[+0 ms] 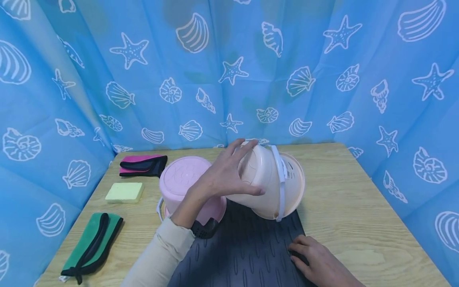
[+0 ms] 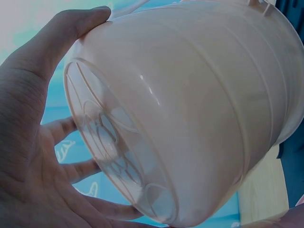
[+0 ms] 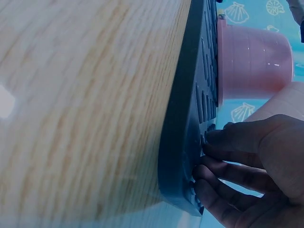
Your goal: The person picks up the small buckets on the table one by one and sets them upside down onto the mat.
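A cream plastic bucket tilts on its side above the far part of a black ridged mat, mouth to the right, white handle hanging across it. Its base is gripped by my left hand, thumb on one side and spread fingers on the other; the left wrist view shows the moulded bottom of this bucket. My right hand rests at the mat's right edge, and in the right wrist view its loosely bent fingers touch the mat. A pink bucket stands upside down beside my left forearm, partly covered by it.
On the wooden table's left side lie a pink-and-black folded cloth item, a pale yellow sponge block and a green-and-black folded item. A blue seashell-patterned curtain surrounds the table's back and sides.
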`<action>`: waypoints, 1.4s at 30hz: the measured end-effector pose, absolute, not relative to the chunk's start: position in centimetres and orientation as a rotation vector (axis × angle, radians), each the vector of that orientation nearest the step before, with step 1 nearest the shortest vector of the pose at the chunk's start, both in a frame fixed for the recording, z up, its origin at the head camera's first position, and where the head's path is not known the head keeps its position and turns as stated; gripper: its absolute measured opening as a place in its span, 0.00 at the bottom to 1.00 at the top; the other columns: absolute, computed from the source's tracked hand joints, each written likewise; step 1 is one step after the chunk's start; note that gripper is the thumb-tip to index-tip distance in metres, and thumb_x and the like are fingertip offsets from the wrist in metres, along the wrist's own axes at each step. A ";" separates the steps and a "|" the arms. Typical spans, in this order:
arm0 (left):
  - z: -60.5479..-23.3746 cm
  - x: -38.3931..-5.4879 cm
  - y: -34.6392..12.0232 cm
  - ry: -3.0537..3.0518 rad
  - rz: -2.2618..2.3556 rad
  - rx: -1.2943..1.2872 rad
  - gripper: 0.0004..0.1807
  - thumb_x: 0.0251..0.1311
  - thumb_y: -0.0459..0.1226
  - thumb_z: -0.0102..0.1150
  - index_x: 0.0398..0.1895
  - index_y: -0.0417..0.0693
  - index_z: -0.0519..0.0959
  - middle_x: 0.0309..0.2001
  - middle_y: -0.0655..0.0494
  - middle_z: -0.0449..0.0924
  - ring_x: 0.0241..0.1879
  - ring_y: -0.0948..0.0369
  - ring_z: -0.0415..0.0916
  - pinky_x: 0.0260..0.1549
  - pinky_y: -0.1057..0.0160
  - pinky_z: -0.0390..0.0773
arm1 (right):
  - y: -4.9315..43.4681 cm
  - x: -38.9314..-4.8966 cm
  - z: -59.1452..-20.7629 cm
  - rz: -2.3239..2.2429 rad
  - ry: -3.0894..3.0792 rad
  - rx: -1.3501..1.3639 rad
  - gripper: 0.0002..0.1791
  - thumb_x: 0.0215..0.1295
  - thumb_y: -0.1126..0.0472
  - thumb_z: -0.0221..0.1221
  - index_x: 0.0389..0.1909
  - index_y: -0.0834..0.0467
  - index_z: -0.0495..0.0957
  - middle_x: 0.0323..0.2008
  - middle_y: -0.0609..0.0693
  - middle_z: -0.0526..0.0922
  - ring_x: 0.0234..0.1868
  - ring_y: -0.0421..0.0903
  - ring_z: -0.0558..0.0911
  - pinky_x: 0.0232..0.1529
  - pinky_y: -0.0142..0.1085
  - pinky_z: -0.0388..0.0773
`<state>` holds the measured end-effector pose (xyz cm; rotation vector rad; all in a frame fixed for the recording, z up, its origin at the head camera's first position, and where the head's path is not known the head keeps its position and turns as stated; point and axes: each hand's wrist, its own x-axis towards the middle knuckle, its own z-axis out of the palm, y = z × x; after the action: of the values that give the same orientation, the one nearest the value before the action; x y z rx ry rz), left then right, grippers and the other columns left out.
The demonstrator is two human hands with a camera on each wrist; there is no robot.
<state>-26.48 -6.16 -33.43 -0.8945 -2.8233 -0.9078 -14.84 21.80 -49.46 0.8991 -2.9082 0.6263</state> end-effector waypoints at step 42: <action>-33.2 -26.9 -4.6 -2.984 -0.627 -0.838 0.63 0.39 0.67 0.71 0.80 0.74 0.48 0.78 0.51 0.46 0.68 0.35 0.58 0.51 0.38 0.75 | 22.0 -14.7 -49.7 0.610 -2.894 0.882 0.09 0.60 0.63 0.69 0.42 0.57 0.86 0.39 0.40 0.77 0.38 0.38 0.77 0.37 0.35 0.80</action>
<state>-26.92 -4.63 -33.15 -0.8379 -2.9842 -0.6266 -14.70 22.00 -49.66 0.8816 -2.8940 0.6101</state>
